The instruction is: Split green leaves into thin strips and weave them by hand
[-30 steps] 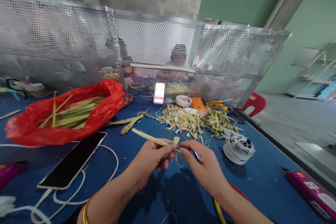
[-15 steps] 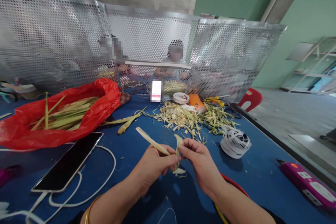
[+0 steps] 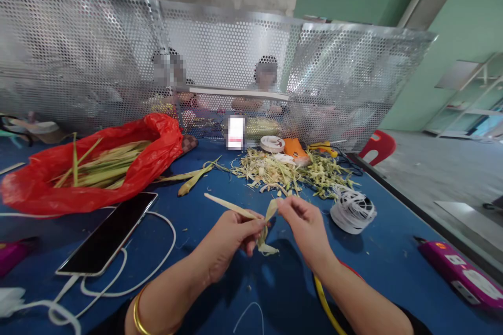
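My left hand (image 3: 228, 241) is closed round a pale yellow-green leaf strip (image 3: 230, 207) that sticks out up and to the left over the blue table (image 3: 393, 267). My right hand (image 3: 304, 227) pinches a thin folded end of the same strip (image 3: 271, 210) just to the right of my left fingers. A curl of the strip hangs below between the two hands. Both hands hover close together above the table's near middle.
A red plastic bag (image 3: 157, 157) of green leaf stalks lies at the left. A phone (image 3: 108, 235) on a white cable lies near left. A pile of leaf trimmings (image 3: 291, 172), a white string spool (image 3: 352, 210), a pink device (image 3: 459, 275) and a perforated metal screen (image 3: 220, 68) with people behind surround the hands.
My right hand has lifted up and away to the right, peeling the thin piece off the strip. The left hand keeps its hold and the strip has tilted flatter.
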Motion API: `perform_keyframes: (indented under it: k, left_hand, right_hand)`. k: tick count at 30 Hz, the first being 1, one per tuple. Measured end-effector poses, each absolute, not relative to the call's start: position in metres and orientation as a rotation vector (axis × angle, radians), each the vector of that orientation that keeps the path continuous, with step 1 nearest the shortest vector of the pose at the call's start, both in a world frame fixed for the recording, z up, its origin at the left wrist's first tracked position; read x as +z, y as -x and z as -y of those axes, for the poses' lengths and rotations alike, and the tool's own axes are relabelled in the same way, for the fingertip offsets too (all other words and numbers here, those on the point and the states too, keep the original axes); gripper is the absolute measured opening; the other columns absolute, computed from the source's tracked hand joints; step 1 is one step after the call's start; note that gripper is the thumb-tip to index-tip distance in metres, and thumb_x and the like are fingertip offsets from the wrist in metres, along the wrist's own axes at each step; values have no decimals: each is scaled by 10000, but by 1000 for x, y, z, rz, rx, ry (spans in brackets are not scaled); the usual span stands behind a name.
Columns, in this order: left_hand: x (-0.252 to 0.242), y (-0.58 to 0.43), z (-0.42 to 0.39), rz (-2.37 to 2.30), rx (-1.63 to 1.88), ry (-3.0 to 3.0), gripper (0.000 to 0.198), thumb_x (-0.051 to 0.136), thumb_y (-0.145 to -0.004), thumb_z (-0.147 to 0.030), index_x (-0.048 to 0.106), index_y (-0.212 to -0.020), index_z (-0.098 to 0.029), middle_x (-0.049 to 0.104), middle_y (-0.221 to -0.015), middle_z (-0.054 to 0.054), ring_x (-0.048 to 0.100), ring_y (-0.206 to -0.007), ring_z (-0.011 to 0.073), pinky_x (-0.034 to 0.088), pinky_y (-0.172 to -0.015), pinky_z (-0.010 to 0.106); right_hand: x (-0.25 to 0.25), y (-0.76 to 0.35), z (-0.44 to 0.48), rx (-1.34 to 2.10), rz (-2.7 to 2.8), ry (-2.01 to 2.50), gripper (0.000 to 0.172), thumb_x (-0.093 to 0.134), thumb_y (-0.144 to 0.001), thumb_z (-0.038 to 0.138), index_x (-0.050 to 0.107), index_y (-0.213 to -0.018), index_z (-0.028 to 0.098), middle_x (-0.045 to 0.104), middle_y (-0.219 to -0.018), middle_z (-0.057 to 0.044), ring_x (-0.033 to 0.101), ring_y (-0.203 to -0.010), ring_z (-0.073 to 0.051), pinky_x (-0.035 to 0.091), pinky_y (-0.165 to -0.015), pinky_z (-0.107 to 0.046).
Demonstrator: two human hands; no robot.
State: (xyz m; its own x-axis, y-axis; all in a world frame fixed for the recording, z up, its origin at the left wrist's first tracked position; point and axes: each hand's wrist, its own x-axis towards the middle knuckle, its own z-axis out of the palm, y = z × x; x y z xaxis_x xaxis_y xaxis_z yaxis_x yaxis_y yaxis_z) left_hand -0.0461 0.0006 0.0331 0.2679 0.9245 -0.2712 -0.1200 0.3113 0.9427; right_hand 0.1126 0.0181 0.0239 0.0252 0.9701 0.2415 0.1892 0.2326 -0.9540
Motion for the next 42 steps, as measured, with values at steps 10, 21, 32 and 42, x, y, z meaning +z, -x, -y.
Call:
perform_keyframes:
  k: [10, 21, 32, 42]
  left_hand:
    - [45, 40, 9, -1002, 583, -1169, 77, 605, -671, -203, 640, -646, -139, 422, -494, -75, 232, -400, 28, 162, -413, 206]
    - [39, 34, 10, -1123, 566, -1220, 245, 674, -660, -350, 660, -555, -129, 438, -395, -58, 341, -365, 55, 234, -416, 218]
    - [41, 42, 5, -1019, 806, -1016, 284, 644, -737, -403, 719, -725, -129, 626, -584, 11, 529, -520, 91, 376, -532, 205]
    - [45, 50, 1, -878, 1091, -867, 149, 705, -712, -246, 743, -802, -133, 714, -826, 81, 624, -804, 163, 449, -775, 240]
  right_hand:
    - [40, -118, -17, 976, 1865, 1030, 59, 635, -757, 210, 686, -785, 199, 613, -797, -17, 565, -760, -156, 440, -719, -285]
    - [35, -111, -15, 1290, 1579, 1060, 84, 594, -731, 220, 552, -673, 176, 495, -635, 43, 439, -601, -98, 366, -572, -224]
    - [37, -118, -12, 398, 1651, 1060, 89, 542, -836, 202, 621, -878, 198, 600, -874, -45, 549, -845, -183, 430, -769, -312]
    - [25, -99, 14, 722, 1907, 1003, 137, 556, -861, 214, 672, -929, 234, 656, -875, -22, 602, -815, -162, 452, -738, -250]
